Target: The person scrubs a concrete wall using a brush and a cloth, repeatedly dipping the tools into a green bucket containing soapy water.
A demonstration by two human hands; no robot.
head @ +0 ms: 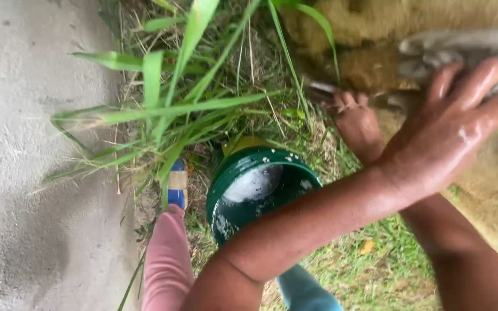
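The green bucket [260, 196] stands on the grass [376, 265], wedged between the person's pink-clad leg [168, 259] and a teal-clad leg [304, 291]. That probably keeps it from tipping on soft ground. A pool of white liquid [255, 183] lies in its bottom and white flecks dot its rim and inner wall.

Both forearms reach over the bucket and cross above its right side. Past the bucket, up and to the right, the left hand [451, 121] lies against the tan hide of an animal [491, 190]. Its fingers [482, 75] are spread and loose, laid over a pale grey, wrinkled part [462, 49] rather than clamped on it. The hand is wet and shiny. Directly above the bucket's right edge, the right hand [358, 124] is curled into a closed fist with its knuckles towards the camera. What it encloses is hidden inside the fist, so I cannot tell.

The hands sit just beyond the bucket's mouth, so I judge the bucket stands there to catch whatever falls from them.

A blue sandal [177, 184] rests left of the bucket, long grass blades [168, 109] arch above it, and a bare concrete strip [36, 173] runs well to its left.
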